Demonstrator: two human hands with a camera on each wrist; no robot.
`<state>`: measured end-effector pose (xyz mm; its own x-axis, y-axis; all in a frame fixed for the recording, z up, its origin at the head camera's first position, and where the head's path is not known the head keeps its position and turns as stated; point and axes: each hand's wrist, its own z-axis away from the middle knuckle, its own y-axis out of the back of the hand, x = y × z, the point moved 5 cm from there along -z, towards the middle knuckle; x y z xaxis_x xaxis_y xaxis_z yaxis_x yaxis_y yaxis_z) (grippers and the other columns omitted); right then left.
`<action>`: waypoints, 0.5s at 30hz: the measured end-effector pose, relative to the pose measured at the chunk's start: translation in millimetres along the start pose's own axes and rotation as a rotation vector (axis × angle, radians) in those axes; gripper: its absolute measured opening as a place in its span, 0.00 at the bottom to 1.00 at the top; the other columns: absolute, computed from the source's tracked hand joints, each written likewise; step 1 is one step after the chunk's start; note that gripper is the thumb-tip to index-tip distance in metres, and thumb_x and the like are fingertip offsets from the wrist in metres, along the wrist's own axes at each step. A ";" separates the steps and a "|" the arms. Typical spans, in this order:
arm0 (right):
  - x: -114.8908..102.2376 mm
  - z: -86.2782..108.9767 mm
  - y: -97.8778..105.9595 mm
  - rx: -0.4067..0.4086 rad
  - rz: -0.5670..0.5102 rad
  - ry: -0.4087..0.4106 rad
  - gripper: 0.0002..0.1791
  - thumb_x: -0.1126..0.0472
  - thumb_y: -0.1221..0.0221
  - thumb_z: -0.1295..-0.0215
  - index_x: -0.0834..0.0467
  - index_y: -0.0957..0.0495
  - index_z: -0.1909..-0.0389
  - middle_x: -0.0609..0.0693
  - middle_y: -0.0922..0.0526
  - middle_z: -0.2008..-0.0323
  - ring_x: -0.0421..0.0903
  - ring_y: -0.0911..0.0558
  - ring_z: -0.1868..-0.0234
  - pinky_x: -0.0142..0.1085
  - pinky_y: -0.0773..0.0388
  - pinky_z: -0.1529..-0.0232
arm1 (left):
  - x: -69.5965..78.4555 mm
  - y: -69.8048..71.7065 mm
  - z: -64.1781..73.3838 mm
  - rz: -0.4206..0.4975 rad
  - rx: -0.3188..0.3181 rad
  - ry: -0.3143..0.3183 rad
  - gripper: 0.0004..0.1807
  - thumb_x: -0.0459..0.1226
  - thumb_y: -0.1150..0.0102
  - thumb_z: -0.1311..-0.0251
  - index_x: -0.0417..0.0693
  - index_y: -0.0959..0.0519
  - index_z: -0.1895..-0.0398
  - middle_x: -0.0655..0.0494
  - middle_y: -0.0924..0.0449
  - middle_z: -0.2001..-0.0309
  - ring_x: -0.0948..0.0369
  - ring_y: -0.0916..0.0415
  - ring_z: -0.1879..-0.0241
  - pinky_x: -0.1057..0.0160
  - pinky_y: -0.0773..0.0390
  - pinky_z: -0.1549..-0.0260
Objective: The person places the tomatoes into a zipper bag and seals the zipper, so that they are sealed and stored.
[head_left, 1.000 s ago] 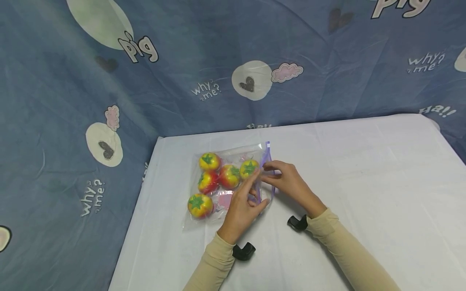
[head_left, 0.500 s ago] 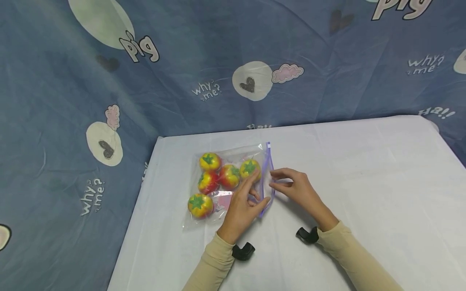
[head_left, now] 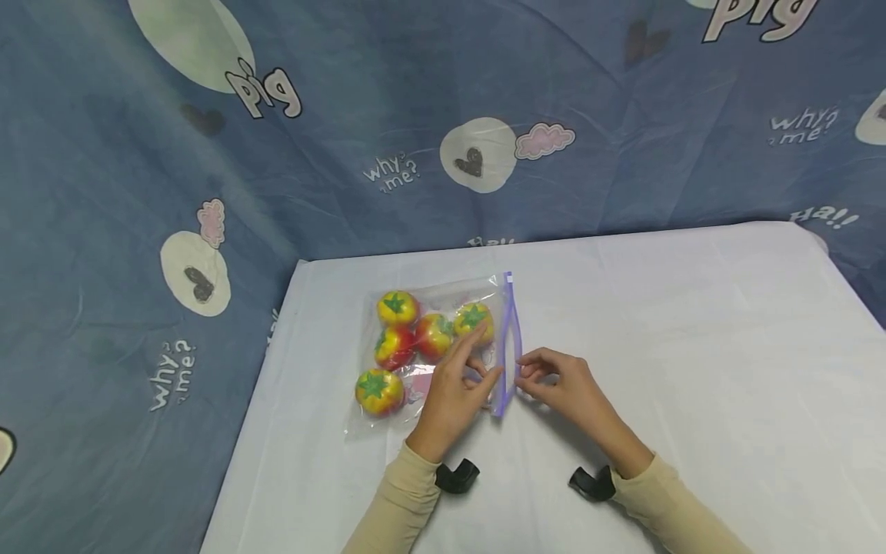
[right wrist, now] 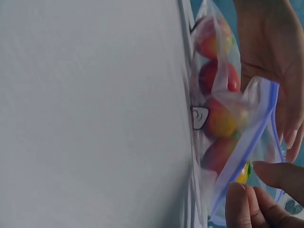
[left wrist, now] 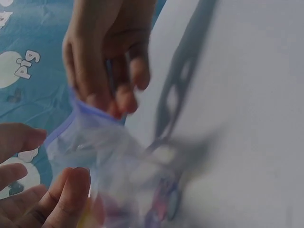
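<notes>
A clear zip bag lies on the table, its purple zip edge facing right and bowed apart into a gap. Inside are several red-and-yellow fruits with green leafy tops. My left hand rests over the bag near its mouth, fingers extended and thumb spread from them. With thumb and fingertips, my right hand pinches the outer purple rim. In the left wrist view, the right hand's fingers meet that rim. The right wrist view shows the bag's mouth gaping beside the right thumb.
A white cloth covers the table, stretching away to the right of the bag. Behind and to the left hangs a blue printed curtain. Black wrist mounts sit at both sleeves.
My right hand has slid along the bag's mouth toward the front and slightly right. The gap between the purple edges shows more clearly. My left hand has stayed almost in place.
</notes>
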<state>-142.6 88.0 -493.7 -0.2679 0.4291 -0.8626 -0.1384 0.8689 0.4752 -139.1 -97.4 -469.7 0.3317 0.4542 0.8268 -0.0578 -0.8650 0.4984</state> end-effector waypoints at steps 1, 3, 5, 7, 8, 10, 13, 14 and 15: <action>0.3 2.5 -0.2 -0.005 0.001 -0.019 0.11 0.68 0.28 0.41 0.63 0.15 0.57 0.50 0.10 0.68 0.39 0.13 0.68 0.30 0.18 0.70 | 0.1 1.7 -0.4 0.000 0.007 0.005 0.37 0.31 0.31 0.37 0.46 0.32 0.25 0.44 0.24 0.35 0.61 0.19 0.63 0.71 0.14 0.69; 0.7 7.4 -0.8 -0.021 -0.012 -0.064 0.09 0.68 0.28 0.41 0.62 0.15 0.60 0.50 0.11 0.69 0.36 0.15 0.71 0.29 0.19 0.73 | 0.0 5.3 -1.9 0.004 0.020 0.008 0.35 0.30 0.31 0.37 0.45 0.30 0.26 0.45 0.23 0.35 0.61 0.19 0.63 0.70 0.14 0.68; 0.9 12.0 -1.8 -0.038 -0.033 -0.096 0.08 0.69 0.29 0.41 0.63 0.16 0.62 0.50 0.12 0.71 0.35 0.17 0.73 0.30 0.19 0.76 | -0.6 9.4 -3.9 0.008 0.030 0.010 0.33 0.30 0.31 0.37 0.44 0.27 0.28 0.46 0.21 0.37 0.60 0.19 0.62 0.70 0.14 0.68; 0.9 16.4 -3.8 -0.060 -0.039 -0.113 0.08 0.68 0.28 0.42 0.62 0.16 0.63 0.49 0.13 0.73 0.34 0.18 0.74 0.29 0.19 0.75 | -1.0 13.8 -6.1 0.017 0.039 0.015 0.31 0.30 0.31 0.37 0.43 0.25 0.30 0.46 0.20 0.39 0.59 0.18 0.62 0.70 0.14 0.69; 1.1 18.6 -5.4 -0.073 -0.041 -0.118 0.08 0.67 0.28 0.42 0.62 0.16 0.64 0.48 0.13 0.74 0.34 0.18 0.75 0.29 0.18 0.74 | -1.1 16.1 -7.2 0.024 0.043 0.009 0.30 0.30 0.31 0.37 0.42 0.25 0.31 0.45 0.20 0.41 0.58 0.18 0.62 0.70 0.14 0.70; 1.5 22.6 -8.9 -0.103 -0.037 -0.110 0.08 0.65 0.27 0.42 0.61 0.16 0.64 0.46 0.14 0.74 0.33 0.19 0.75 0.28 0.19 0.71 | -1.3 20.8 -9.1 0.027 0.057 0.002 0.28 0.29 0.31 0.37 0.40 0.23 0.33 0.43 0.18 0.45 0.57 0.18 0.62 0.70 0.14 0.70; 1.7 28.9 -15.0 -0.154 -0.047 -0.123 0.12 0.59 0.25 0.43 0.60 0.16 0.64 0.44 0.14 0.73 0.32 0.18 0.73 0.27 0.19 0.67 | -1.2 26.7 -12.5 0.020 0.072 -0.013 0.26 0.29 0.31 0.38 0.39 0.22 0.35 0.43 0.17 0.48 0.56 0.17 0.64 0.70 0.14 0.71; 1.8 30.9 -16.9 -0.168 -0.056 -0.130 0.13 0.57 0.25 0.43 0.60 0.16 0.64 0.44 0.13 0.73 0.32 0.18 0.73 0.27 0.19 0.67 | -0.8 28.3 -13.9 0.011 0.079 -0.025 0.26 0.29 0.30 0.39 0.39 0.21 0.36 0.42 0.17 0.50 0.56 0.17 0.64 0.70 0.14 0.71; 1.5 32.9 -18.5 -0.181 -0.065 -0.140 0.14 0.56 0.24 0.43 0.59 0.16 0.64 0.44 0.13 0.73 0.32 0.18 0.73 0.27 0.19 0.67 | -0.2 29.8 -15.5 0.000 0.083 -0.030 0.26 0.29 0.30 0.39 0.39 0.21 0.37 0.43 0.17 0.51 0.57 0.18 0.65 0.70 0.14 0.70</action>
<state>-109.0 80.7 -509.5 -0.1195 0.4144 -0.9022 -0.3230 0.8431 0.4300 -155.4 -120.0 -451.0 0.3603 0.4486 0.8179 0.0205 -0.8804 0.4738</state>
